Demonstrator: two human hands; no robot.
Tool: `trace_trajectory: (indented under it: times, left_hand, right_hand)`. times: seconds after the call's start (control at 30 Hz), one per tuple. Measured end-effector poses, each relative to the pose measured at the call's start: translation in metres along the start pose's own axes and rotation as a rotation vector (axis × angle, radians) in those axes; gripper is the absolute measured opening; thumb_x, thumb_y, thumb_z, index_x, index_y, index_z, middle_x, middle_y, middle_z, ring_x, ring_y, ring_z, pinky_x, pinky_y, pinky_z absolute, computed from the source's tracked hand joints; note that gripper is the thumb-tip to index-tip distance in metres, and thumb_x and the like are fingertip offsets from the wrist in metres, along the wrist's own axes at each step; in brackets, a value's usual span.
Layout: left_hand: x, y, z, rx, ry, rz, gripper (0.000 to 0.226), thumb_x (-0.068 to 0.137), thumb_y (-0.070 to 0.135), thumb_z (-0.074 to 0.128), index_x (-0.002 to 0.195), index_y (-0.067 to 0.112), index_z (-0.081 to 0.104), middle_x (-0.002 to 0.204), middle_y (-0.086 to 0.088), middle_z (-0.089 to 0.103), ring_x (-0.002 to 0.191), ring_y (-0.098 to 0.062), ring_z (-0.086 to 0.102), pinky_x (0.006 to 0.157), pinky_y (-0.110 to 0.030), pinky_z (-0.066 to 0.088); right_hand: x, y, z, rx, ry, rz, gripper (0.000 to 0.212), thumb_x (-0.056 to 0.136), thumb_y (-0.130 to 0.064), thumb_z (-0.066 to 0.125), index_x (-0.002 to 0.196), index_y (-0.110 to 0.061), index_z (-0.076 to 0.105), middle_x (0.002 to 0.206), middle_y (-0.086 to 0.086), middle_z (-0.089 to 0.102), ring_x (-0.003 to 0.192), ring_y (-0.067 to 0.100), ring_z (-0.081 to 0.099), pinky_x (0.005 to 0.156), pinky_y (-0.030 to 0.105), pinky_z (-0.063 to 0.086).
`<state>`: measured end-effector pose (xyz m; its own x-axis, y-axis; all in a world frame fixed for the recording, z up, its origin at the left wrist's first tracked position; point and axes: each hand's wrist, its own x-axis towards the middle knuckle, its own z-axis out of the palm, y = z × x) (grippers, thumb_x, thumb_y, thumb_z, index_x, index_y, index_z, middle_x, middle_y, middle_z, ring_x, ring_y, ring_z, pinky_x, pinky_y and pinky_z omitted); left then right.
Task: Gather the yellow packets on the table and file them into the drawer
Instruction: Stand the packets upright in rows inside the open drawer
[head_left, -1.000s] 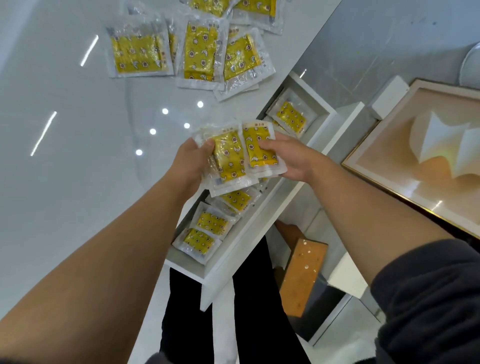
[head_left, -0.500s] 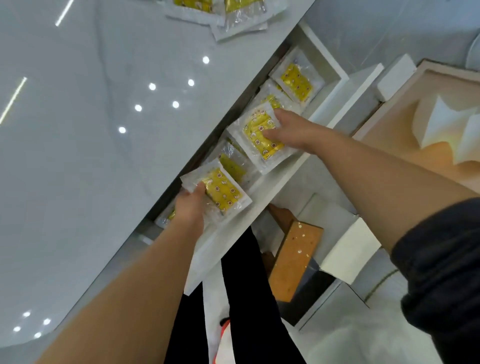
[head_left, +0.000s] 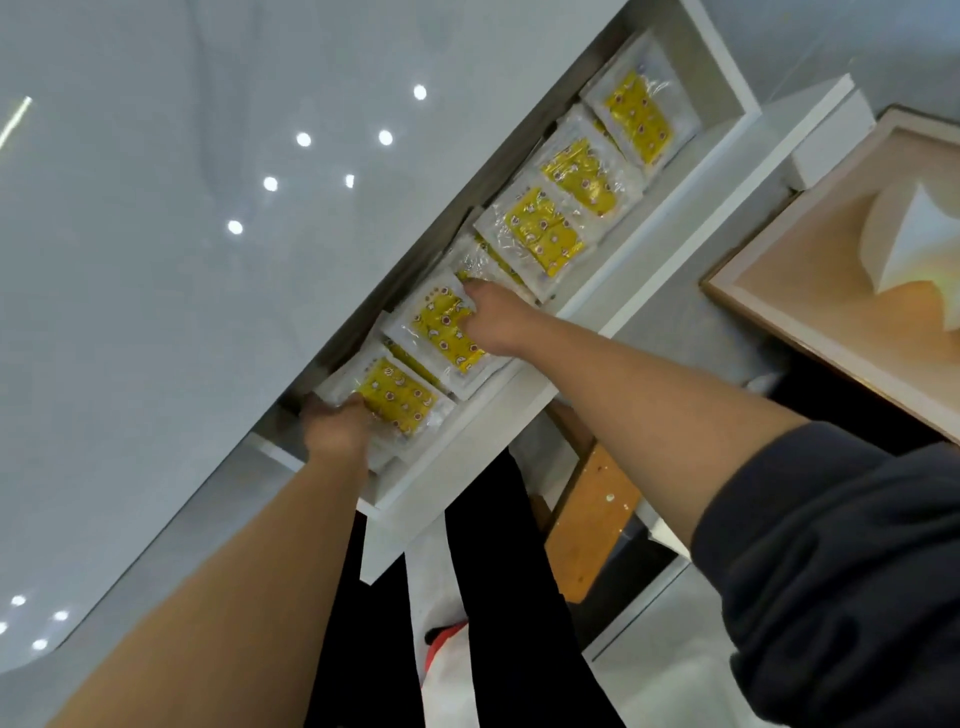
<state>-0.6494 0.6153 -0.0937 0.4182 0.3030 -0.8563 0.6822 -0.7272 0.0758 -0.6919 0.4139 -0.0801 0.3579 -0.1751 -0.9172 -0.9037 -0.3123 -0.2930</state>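
Yellow packets (head_left: 543, 236) run lengthwise down the drawer (head_left: 670, 197); your left hand (head_left: 335, 428) clamps fingers on the nearest packet (head_left: 400, 397), right hand (head_left: 496, 319) pinches the next packet (head_left: 444, 332).

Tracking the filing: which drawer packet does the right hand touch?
The second packet from the near end; the left hand holds the nearest packet.
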Motion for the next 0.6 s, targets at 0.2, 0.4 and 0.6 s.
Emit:
trace_trajectory:
  times: [0.2,0.4,0.6]
  left_hand:
    - [0.013,0.017,-0.009,0.765,-0.061,0.208,0.049,0.093,0.014,0.049,0.140,0.008,0.036,0.134,-0.018,0.051,0.123,-0.037,0.051,0.093,-0.040,0.044]
    - [0.009,0.022,-0.005,1.243,0.031,0.429,0.044,0.092,0.014,0.047,0.136,0.012,0.042,0.134,-0.013,0.052,0.125,-0.033,0.050,0.093,-0.040,0.043]
    - [0.007,0.016,-0.006,1.490,0.010,0.377,0.029,0.090,0.010,0.050,0.116,0.010,0.062,0.115,-0.010,0.065,0.109,-0.026,0.059,0.079,-0.031,0.042]
  right_hand:
    - [0.015,-0.008,0.022,-0.163,0.016,-0.011,0.052,0.094,-0.011,0.051,0.144,-0.006,0.036,0.141,0.015,0.046,0.127,0.030,0.046,0.093,0.028,0.042]
    - [0.017,-0.022,0.039,-0.437,0.122,0.011,0.041,0.091,-0.007,0.051,0.131,-0.012,0.050,0.126,0.011,0.056,0.114,0.027,0.056,0.073,0.029,0.043]
    - [0.007,-0.023,0.043,-0.497,0.202,0.009,0.035,0.084,0.008,0.049,0.117,-0.003,0.054,0.118,0.013,0.060,0.107,0.028,0.059,0.069,0.030,0.041]
